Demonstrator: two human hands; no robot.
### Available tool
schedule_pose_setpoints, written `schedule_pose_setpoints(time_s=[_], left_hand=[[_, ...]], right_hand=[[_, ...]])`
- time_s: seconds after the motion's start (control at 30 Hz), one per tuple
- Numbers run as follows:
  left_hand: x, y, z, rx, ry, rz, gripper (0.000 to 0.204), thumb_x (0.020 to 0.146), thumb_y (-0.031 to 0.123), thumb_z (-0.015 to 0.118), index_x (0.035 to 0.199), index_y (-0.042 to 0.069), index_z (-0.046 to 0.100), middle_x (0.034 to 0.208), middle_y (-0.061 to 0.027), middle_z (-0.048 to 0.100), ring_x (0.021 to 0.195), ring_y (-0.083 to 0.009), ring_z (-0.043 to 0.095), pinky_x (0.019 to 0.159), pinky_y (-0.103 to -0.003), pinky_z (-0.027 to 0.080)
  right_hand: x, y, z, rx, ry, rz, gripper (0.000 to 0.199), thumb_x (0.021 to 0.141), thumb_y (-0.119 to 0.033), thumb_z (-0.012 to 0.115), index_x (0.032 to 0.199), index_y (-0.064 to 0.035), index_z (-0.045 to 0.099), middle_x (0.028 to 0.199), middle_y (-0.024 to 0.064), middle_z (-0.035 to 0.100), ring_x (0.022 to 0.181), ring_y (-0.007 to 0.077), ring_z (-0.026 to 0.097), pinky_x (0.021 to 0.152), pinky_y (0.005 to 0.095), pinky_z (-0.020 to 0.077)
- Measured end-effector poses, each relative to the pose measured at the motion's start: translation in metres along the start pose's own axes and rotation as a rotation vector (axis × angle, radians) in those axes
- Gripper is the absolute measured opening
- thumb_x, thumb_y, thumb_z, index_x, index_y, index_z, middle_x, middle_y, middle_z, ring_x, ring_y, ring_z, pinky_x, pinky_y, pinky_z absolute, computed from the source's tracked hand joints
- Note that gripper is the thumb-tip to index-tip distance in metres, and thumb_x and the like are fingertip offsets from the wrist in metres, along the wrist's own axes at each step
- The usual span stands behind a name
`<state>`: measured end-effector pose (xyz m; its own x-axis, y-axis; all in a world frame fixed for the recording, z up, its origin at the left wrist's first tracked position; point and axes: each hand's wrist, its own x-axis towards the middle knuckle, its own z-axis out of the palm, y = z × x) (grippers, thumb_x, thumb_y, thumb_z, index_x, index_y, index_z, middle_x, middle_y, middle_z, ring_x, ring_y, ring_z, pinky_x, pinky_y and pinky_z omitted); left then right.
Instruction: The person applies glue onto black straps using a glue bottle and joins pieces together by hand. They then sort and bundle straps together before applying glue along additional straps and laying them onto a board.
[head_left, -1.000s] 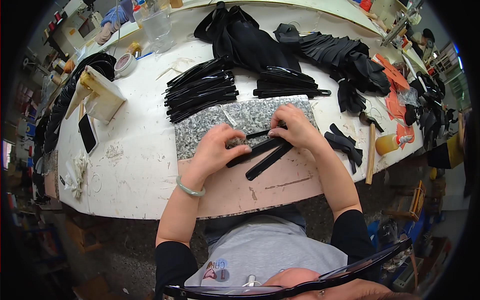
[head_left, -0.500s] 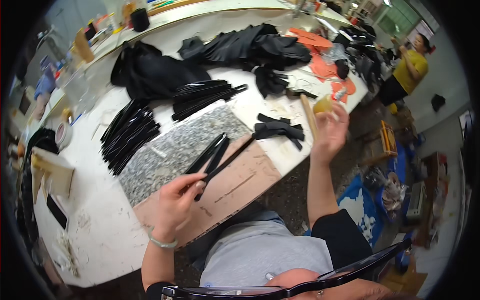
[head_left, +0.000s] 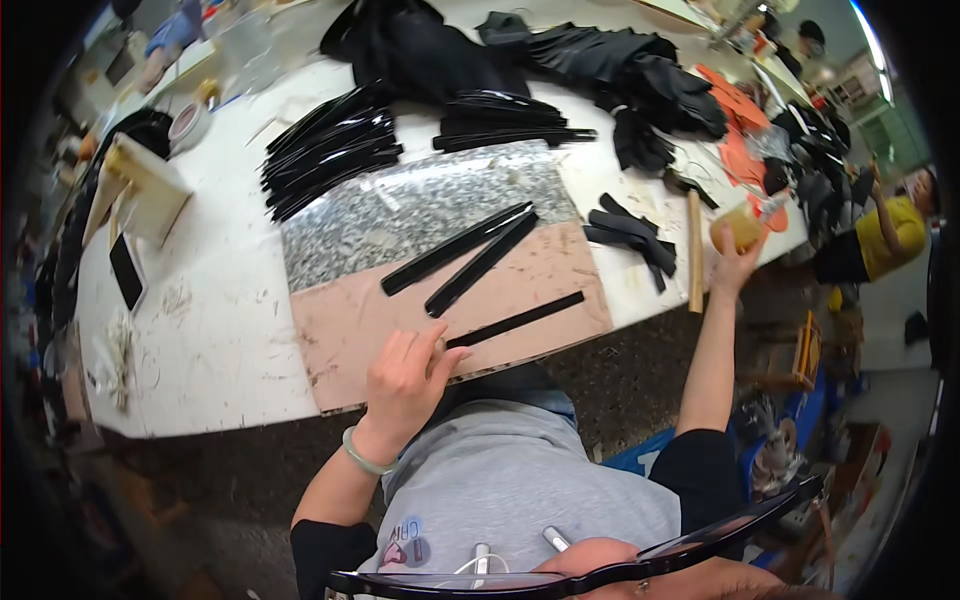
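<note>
Hands are working well apart: the left hand (head_left: 405, 378) is pressing its loosely curled fingers on the near end of a black strip (head_left: 515, 321) lying flat on the pink board (head_left: 350, 335), while the right hand (head_left: 738, 262) is reaching far out to the table (head_left: 210, 330) edge, its fingers closing around a small yellowish pot (head_left: 737, 226) beside a wooden stick (head_left: 694, 250). Whether that pot is fully gripped cannot be told. With the body leaning sideways, the strip is likely slipping or pivoting under the left fingers, shifting out of line. Two more black strips (head_left: 470, 252) are lying just beyond it, across the board and the speckled slab (head_left: 400, 215). Tipping the pot at the edge is a risk, spilling whatever it holds.
</note>
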<state>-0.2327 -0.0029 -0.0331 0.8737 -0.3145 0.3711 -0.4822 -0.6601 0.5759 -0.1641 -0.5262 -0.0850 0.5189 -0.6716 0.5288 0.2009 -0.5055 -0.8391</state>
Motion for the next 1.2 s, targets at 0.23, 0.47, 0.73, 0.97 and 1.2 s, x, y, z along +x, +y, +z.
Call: schedule_pose_setpoints(time_s=[0.23,0.47,0.73,0.97,1.2], left_hand=[[0.010,0.038,0.002,-0.907,-0.125,-0.304,0.049,0.081,0.006,0.072,0.126,-0.001,0.051,0.107,-0.0093,0.059,0.092,-0.0150,0.058,0.072,-0.028,0.051],[0.030,0.057,0.027,-1.549,-0.290,-0.535,0.073,0.083,0.012,0.073,0.141,0.000,0.031,0.129,-0.0110,0.050,0.117,-0.0184,0.051,0.098,-0.035,0.045],[0.028,0.067,0.039,-2.045,-0.307,-0.704,0.055,0.094,0.028,0.058,0.137,0.000,0.037,0.130,-0.0112,0.050,0.120,-0.0195,0.050,0.099,-0.035,0.046],[0.007,0.022,-0.005,-0.943,-0.505,-0.230,0.027,0.087,0.021,0.066,0.107,0.002,0.064,0.100,-0.0104,0.064,0.091,-0.0215,0.059,0.083,-0.034,0.048],[-0.005,-0.026,-0.012,-0.128,0.130,-0.140,0.012,0.076,0.004,0.069,0.088,0.006,0.067,0.084,-0.0046,0.060,0.082,-0.0246,0.050,0.072,-0.034,0.042]], right_hand=[[-0.122,-0.181,0.025,0.177,-0.682,-0.100,0.078,0.065,-0.013,0.085,0.131,0.0004,0.046,0.125,0.0138,0.054,0.112,0.0238,0.056,0.094,0.0362,0.0471],[-0.175,-0.223,0.059,0.068,-0.880,-0.414,0.079,0.056,-0.016,0.090,0.122,-0.0019,0.048,0.118,0.0181,0.054,0.110,0.0274,0.055,0.092,0.0369,0.0475],[-0.225,-0.221,0.084,0.736,-0.552,0.166,0.119,0.055,-0.054,0.082,0.144,-0.0094,0.017,0.138,0.0197,0.041,0.127,0.0342,0.043,0.104,0.0443,0.0400],[-0.207,-0.205,0.080,0.836,-0.592,0.150,0.090,0.078,-0.043,0.074,0.144,-0.0094,0.023,0.142,0.0179,0.039,0.131,0.0385,0.039,0.108,0.0510,0.0345],[-0.227,-0.193,0.076,0.857,-0.676,0.142,0.089,0.070,-0.034,0.084,0.135,-0.0107,0.027,0.126,0.0169,0.051,0.122,0.0361,0.049,0.104,0.0513,0.0386]])
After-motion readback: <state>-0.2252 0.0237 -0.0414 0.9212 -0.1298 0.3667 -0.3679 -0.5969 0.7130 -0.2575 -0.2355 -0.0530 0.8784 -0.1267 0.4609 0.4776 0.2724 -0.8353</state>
